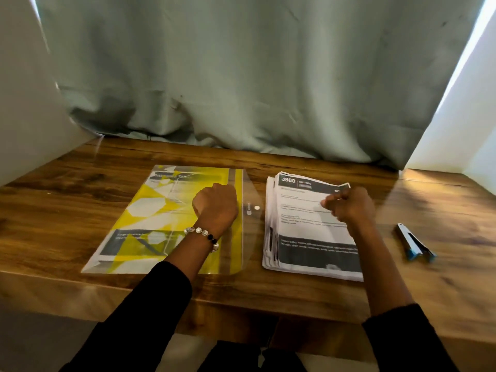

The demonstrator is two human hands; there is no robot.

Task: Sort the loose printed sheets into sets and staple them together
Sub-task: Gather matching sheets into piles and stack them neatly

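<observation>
A stack of loose printed sheets (pixel 303 232) with dark header bands lies on the wooden table (pixel 80 189), right of centre. My right hand (pixel 351 205) hovers over the stack's upper right part with fingers curled, pinching the top sheet's corner. A clear plastic folder (pixel 161 218) holding yellow printed sheets lies left of the stack. My left hand (pixel 216 204), fingers curled into a fist, rests on the folder's right side near its flap. A blue and silver stapler (pixel 414 242) lies on the table to the right of the stack.
A grey-green curtain (pixel 241 76) hangs along the table's far edge. White panels stand at the left (pixel 24 103) and right (pixel 461 116) sides. The table's front edge runs just before my forearms.
</observation>
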